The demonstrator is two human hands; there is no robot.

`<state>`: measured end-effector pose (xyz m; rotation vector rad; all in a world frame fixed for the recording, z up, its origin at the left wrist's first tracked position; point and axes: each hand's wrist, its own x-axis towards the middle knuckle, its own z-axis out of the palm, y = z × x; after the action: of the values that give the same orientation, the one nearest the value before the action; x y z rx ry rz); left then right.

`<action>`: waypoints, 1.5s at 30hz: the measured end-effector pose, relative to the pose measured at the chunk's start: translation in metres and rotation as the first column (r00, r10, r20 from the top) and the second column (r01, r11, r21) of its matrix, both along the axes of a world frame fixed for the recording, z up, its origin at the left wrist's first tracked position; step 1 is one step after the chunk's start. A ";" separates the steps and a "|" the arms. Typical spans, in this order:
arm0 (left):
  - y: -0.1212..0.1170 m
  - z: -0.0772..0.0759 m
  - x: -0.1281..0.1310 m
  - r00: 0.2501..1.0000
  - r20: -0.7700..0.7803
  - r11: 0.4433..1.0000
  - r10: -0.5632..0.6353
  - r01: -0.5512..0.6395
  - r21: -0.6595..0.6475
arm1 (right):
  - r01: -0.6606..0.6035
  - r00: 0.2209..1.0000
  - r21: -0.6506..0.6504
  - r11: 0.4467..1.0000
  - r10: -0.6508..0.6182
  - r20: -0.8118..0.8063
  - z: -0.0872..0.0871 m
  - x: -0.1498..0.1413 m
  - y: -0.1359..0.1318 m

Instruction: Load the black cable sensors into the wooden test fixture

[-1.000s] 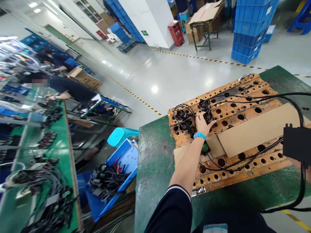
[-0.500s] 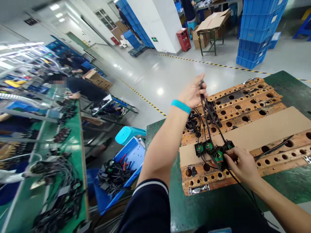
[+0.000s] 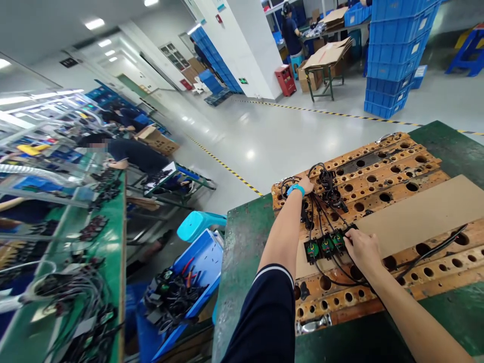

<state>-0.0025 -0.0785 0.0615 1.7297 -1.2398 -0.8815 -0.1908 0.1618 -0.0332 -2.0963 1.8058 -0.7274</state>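
Black cable harness (image 3: 321,212) with round black connectors (image 3: 328,182) at its far end and three green-faced connectors (image 3: 325,246) in a row at its near end, lying on the perforated wooden board (image 3: 381,181) that rests on the green workbench (image 3: 242,262). The right hand (image 3: 362,248) rests at the right end of the green-faced row, its fingers curled narrowly onto the last connector. The left hand (image 3: 305,185), with a blue wristband (image 3: 295,189), reaches to the far left part of the board and touches the cables beside the round connectors; whether it grips them cannot be told. A strip of brown cardboard (image 3: 419,217) lies across the board, just right of the green-faced connectors. Below the bench's left edge stands a blue bin (image 3: 196,257) with black parts and cables. Further left runs a long green table (image 3: 109,242) strewn with harnesses, where another person (image 3: 132,154) is seated. Stacked blue crates (image 3: 393,50) stand on the grey floor beyond
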 end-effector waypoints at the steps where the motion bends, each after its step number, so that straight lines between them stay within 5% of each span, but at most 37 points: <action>1: 0.009 -0.002 -0.002 1.000 0.014 1.000 -0.007 0.007 0.008 | 0.000 1.000 0.015 1.000 0.000 -0.024 0.001 -0.001 -0.002; 5: 0.088 -0.005 -0.005 0.962 0.244 0.981 -0.123 0.155 -0.119 | 0.015 0.996 0.061 0.998 -0.010 -0.088 0.005 -0.005 -0.008; 7: 0.144 -0.010 -0.006 0.837 0.496 0.934 -0.231 0.334 -0.130 | 0.014 0.997 0.069 0.998 -0.009 -0.078 0.006 -0.006 -0.009; 10: 0.219 -0.028 -0.005 0.662 0.658 0.881 -0.359 0.472 0.005 | -0.025 1.000 0.091 0.996 0.024 0.013 0.005 -0.008 -0.005; 14: 0.260 -0.058 -0.001 0.610 0.640 0.842 -0.467 0.527 0.112 | -0.099 0.946 0.095 0.990 0.064 0.319 0.005 -0.023 0.001; 17: 0.261 -0.069 -0.001 0.637 0.586 0.824 -0.501 0.558 0.099 | -0.107 0.927 0.027 0.994 0.090 0.365 0.006 -0.044 0.001; 23: 0.235 -0.069 -0.010 0.748 0.519 0.889 -0.413 0.455 0.053 | -0.394 0.919 0.022 0.919 0.394 0.035 0.011 -0.069 -0.004; 26: 0.215 -0.070 -0.015 0.730 0.502 0.876 -0.464 0.460 0.141 | -0.483 0.848 0.122 0.867 0.498 -0.180 0.016 -0.071 -0.008; 30: 0.198 -0.067 -0.020 0.678 0.535 0.860 -0.504 0.449 0.242 | -0.500 0.795 0.217 0.838 0.544 -0.268 0.022 -0.068 -0.017; 34: 0.192 -0.052 -0.026 0.584 0.635 0.854 -0.506 0.441 0.274 | -0.474 0.811 0.184 0.861 0.509 -0.287 0.026 -0.063 -0.018; 38: 0.184 -0.042 -0.042 0.610 0.652 0.866 -0.451 0.477 0.153 | -0.508 0.817 0.074 0.858 0.507 -0.276 0.030 -0.049 -0.008; 45: 0.172 -0.060 -0.065 0.505 0.638 0.790 -0.581 0.538 0.293 | -0.509 0.809 0.085 0.857 0.509 -0.294 0.026 -0.019 -0.005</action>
<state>-0.0672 0.0931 0.0012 1.7824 -2.4344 -0.5794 -0.2094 0.1573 -0.0075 -2.6421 1.2448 -0.2626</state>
